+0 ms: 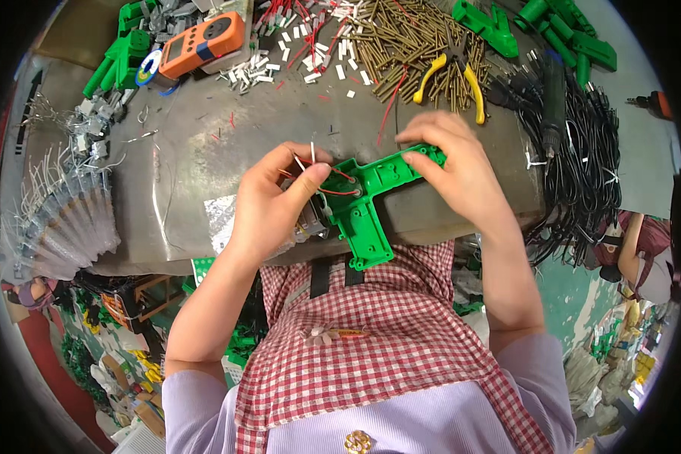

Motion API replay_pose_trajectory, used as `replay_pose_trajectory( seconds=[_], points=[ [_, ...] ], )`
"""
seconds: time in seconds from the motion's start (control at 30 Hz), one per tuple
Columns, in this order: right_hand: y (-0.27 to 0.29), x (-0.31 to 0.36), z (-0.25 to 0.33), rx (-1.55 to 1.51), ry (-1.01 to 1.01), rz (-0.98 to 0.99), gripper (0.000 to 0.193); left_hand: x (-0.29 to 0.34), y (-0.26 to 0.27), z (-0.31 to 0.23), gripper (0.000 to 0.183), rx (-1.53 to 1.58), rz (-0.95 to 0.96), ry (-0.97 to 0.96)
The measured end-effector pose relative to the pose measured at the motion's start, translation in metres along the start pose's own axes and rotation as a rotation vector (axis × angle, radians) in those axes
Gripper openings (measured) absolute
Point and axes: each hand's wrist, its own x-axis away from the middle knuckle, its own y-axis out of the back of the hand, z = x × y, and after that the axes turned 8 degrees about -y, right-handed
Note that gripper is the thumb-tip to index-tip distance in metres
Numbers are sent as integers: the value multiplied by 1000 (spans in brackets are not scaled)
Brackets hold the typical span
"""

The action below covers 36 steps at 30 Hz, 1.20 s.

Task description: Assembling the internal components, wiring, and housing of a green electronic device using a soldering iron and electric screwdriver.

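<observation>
Pinching red wires (340, 192) between thumb and forefinger, my left hand (272, 193) is clamped at the left side of an open, pistol-shaped green housing (365, 210), with thin white pieces (312, 153) standing out beyond the thumb. The housing is above the near part of the counter (197, 163), its grip pointing toward my checked apron (363, 303) and its barrel toward the right. My right hand (459, 163) is at the barrel's right end, thumb touching the plastic and fingers curled past the far edge; I cannot tell whether they grip it. The hands are apart. Far left lies an orange meter (204, 45) beside a reel (148, 69); at far centre, yellow-handled pliers (473, 91) rest on brass-coloured rods (390, 41). Black cables (586, 155) are heaped on the right; bagged parts (76, 227) fan out on the left.
</observation>
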Motion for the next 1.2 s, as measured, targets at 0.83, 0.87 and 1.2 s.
replay_pose_trajectory(
  seconds=[0.83, 0.87, 1.2],
  points=[
    [-26, -9, 42, -71, 114, 219, 20, 3, -6, 9, 17, 225, -205, -124],
    [-26, -7, 47, -2, 95, 220, 22, 4, -4, 11, 17, 222, -214, -125],
    [-49, 1, 39, 74, 145, -134, 11, 20, -24, 6, 21, -773, -194, -530]
  ],
)
